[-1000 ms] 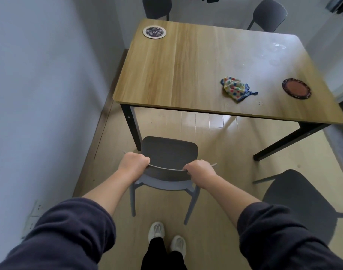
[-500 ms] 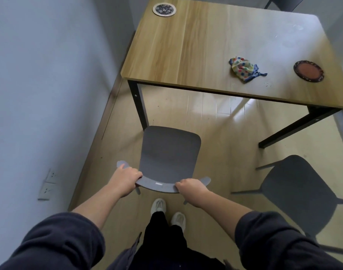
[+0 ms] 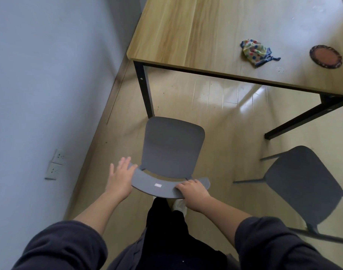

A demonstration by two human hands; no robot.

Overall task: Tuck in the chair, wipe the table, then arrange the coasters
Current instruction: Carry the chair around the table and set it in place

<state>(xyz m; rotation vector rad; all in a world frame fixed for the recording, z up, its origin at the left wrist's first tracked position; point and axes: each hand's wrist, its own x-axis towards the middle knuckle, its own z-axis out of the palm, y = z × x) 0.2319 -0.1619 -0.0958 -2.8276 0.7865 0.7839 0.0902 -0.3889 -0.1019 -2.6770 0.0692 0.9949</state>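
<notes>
A grey chair point(image 3: 172, 147) stands on the floor in front of the wooden table point(image 3: 196, 32), outside its near edge and next to the black left table leg. My right hand point(image 3: 193, 192) grips the right end of the curved backrest. My left hand point(image 3: 121, 177) has its fingers spread at the backrest's left end, flat beside it and not gripping. A crumpled polka-dot cloth point(image 3: 255, 52) lies on the table near the front edge. To its right lies a round dark coaster with a red centre point(image 3: 325, 57).
A grey wall with two sockets point(image 3: 54, 164) runs close along the left. A second grey chair point(image 3: 303, 184) stands at the right, beside the slanted black table leg point(image 3: 307, 117). My legs and one white shoe point(image 3: 179, 205) are right behind the chair.
The view tilted down and moved closer to the table, so the far coaster left the frame. My left hand let go of the backrest and spread its fingers. My right hand kept its grip.
</notes>
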